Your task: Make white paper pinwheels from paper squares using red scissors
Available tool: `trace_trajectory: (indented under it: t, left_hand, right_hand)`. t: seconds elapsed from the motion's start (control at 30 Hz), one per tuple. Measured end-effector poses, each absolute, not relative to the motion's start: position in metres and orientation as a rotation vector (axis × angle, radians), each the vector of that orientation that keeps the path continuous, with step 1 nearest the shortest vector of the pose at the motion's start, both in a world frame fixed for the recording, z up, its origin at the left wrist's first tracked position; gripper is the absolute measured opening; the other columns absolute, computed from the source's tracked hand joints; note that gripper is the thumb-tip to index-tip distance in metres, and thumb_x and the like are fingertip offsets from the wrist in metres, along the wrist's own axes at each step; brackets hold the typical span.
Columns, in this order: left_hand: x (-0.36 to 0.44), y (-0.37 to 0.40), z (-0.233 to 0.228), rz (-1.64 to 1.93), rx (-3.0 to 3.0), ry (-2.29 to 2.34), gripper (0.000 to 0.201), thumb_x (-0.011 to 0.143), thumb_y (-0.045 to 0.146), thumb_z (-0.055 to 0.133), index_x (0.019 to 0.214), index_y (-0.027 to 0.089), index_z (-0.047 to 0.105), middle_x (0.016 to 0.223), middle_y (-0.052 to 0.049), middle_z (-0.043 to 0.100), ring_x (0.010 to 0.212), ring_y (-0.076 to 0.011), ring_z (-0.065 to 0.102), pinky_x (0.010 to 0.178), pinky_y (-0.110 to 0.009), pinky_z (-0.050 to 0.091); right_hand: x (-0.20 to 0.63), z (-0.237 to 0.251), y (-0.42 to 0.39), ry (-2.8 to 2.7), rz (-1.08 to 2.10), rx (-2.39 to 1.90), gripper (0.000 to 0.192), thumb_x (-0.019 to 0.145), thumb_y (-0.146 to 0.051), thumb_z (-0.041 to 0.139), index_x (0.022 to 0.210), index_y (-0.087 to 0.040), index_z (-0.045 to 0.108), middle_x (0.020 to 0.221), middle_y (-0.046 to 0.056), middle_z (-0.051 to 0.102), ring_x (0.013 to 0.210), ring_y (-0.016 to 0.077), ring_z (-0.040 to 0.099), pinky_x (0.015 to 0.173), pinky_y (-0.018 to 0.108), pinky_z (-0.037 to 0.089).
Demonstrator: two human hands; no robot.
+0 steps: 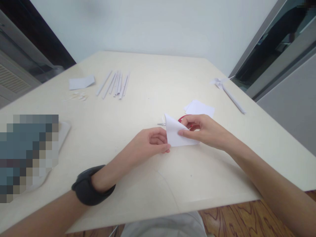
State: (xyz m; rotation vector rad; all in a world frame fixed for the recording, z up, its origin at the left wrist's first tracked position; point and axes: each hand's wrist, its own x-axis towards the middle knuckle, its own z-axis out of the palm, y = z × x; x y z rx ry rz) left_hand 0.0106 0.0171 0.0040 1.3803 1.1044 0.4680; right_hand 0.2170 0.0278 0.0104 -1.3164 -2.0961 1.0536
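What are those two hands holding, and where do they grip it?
A folded white paper, shaped like a triangle. The left hand pinches its lower left corner; the right hand grips its right edge with thumb and fingers.

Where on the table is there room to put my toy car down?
Bare patches on the cream table: the far middle, between the row of rolled white paper sticks and the white paper pinwheel, and the near edge below both hands. It is crowded where the left hand and right hand hold the folded white paper.
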Motion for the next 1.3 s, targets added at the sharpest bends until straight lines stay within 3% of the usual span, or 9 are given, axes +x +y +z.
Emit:
trace_trajectory:
  t: [0.37, 0.6, 1.3]
  left_hand:
    - [0.010, 0.017, 0.004, 0.483, 1.380, 1.162, 0.011, 0.069, 0.020, 0.063, 0.079, 0.018, 0.058, 0.068, 0.001, 0.067, 0.072, -0.0170, 0.066, 0.067, -0.026, 0.049]
    - [0.008, 0.019, 0.003, 0.495, 1.427, 1.174, 0.006, 0.070, 0.021, 0.063, 0.073, 0.018, 0.059, 0.065, 0.002, 0.066, 0.068, -0.0142, 0.063, 0.062, -0.023, 0.047]
    - [0.007, 0.017, 0.003, 0.505, 1.424, 1.167, 0.010, 0.073, 0.023, 0.062, 0.081, 0.017, 0.060, 0.068, 0.000, 0.064, 0.068, -0.0132, 0.059, 0.063, -0.022, 0.045]
  right_hand:
    - [0.217, 0.012, 0.028, -2.055, 1.047, -1.355, 0.016, 0.080, -0.033, 0.056, 0.073, -0.019, 0.058, 0.074, 0.001, 0.055, 0.068, 0.0138, 0.050, 0.058, 0.026, 0.038]
    - [0.220, 0.014, 0.028, -2.018, 1.134, -1.324, 0.018, 0.079, -0.037, 0.058, 0.076, -0.019, 0.059, 0.084, 0.003, 0.062, 0.075, 0.0171, 0.057, 0.061, 0.029, 0.043]
    - [0.229, 0.015, 0.033, -1.857, 1.256, -1.313, 0.020, 0.076, -0.038, 0.062, 0.070, -0.019, 0.060, 0.086, 0.006, 0.064, 0.078, 0.0181, 0.059, 0.053, 0.026, 0.043]
